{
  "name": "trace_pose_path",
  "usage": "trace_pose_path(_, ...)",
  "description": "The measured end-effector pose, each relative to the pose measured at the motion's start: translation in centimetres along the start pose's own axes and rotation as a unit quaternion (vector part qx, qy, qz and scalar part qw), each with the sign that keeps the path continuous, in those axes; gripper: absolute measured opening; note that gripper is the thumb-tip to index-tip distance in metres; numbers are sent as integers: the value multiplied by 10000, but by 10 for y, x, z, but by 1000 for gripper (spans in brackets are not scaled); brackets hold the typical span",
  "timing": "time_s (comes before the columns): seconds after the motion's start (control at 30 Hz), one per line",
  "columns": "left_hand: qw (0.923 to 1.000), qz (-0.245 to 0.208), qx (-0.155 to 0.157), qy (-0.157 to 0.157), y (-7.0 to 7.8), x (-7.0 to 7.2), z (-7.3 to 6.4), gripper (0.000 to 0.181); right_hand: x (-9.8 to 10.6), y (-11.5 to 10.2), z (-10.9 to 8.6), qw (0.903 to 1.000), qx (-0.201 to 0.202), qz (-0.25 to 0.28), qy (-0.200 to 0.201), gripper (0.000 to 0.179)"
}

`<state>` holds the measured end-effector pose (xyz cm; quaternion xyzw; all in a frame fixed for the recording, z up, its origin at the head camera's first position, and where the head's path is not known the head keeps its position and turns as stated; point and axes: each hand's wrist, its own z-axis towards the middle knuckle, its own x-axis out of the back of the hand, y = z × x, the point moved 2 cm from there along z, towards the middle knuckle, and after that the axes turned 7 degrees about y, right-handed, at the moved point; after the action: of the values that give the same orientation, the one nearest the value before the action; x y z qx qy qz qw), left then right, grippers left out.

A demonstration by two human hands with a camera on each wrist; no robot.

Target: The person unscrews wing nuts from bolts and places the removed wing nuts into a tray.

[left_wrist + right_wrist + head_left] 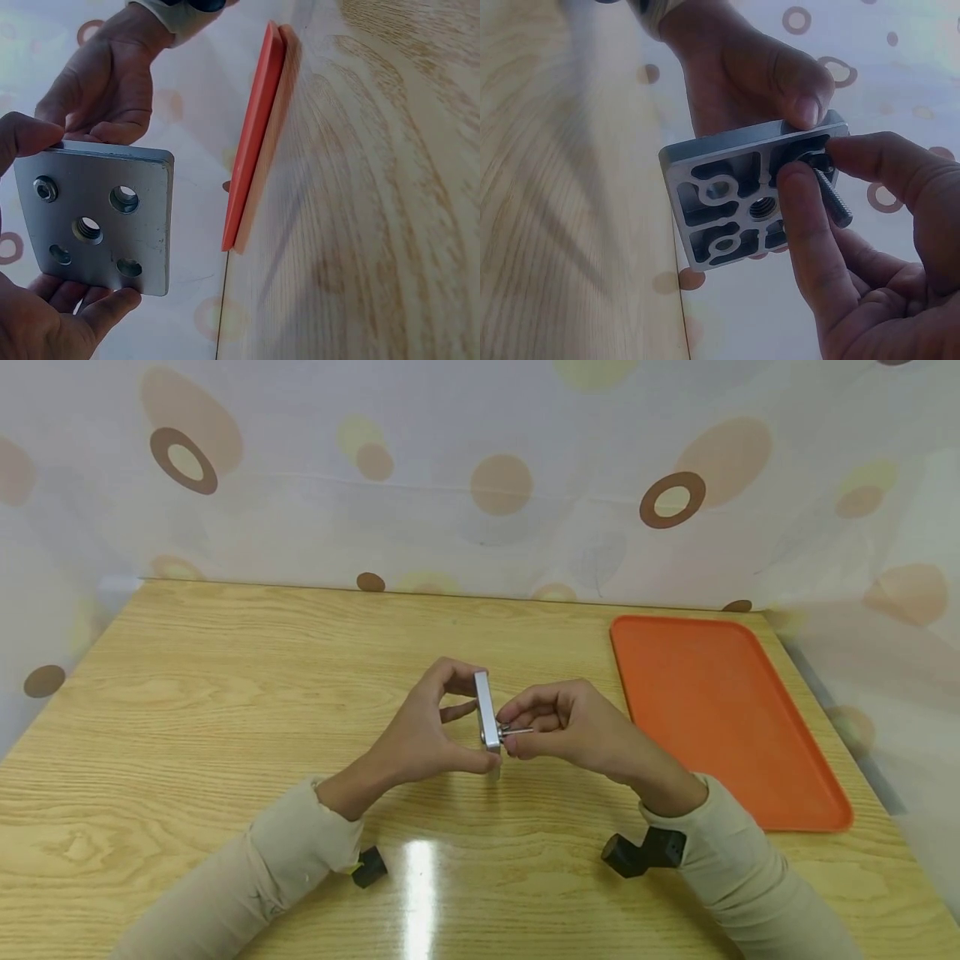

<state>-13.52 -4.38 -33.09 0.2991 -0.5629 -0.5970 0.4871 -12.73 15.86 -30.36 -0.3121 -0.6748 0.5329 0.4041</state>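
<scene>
My left hand [423,735] grips a square silver metal plate [146,232] by opposite edges, thumb on one and fingers on the other, holding it upright above the table. Its flat face has a large threaded hole in the middle and holes near the corners; a socket-head bolt [45,189] sits in one corner hole. On the ribbed face, the threaded end of the bolt [835,202] sticks out. There my right hand [592,731] pinches a small dark nut [821,162] at the bolt's base between thumb and finger, partly hidden by the fingertips.
An orange tray [712,710] lies at the right on the wood-grain table [225,693]. A patterned cloth wall [427,527] stands behind the table's far edge and along the sides. Black wrist-worn devices [645,852] hang by both sleeves.
</scene>
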Motion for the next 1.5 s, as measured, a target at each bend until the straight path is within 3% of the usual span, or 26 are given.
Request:
trace_pose_path(0.37, 10000, 55, 11, 3, -2, 0, 0, 81, -1, 0, 0, 9999, 7, 45, -121, 36)
trace_pose_path(0.57, 9999, 89, -80, 29, -1, 0, 0, 80, 4, 3, 2, 9969, -756, 191, -143, 30)
trace_pose_path(0.77, 9999, 97, -134, -28, -2, -2, -1, 80, 3, 9, 3, 9865, -1385, 751, -444, 29)
trace_pose_path(1.13, 9994, 190, -276, -124, -4, -4, -1, 79, 1, 10, 4, 9862, -1243, 840, -696, 26)
trace_pose_path(1.5, 9994, 194, -232, -157, -3, -5, -2, 78, 1, 10, 3, 9872, -1081, 894, -761, 20)
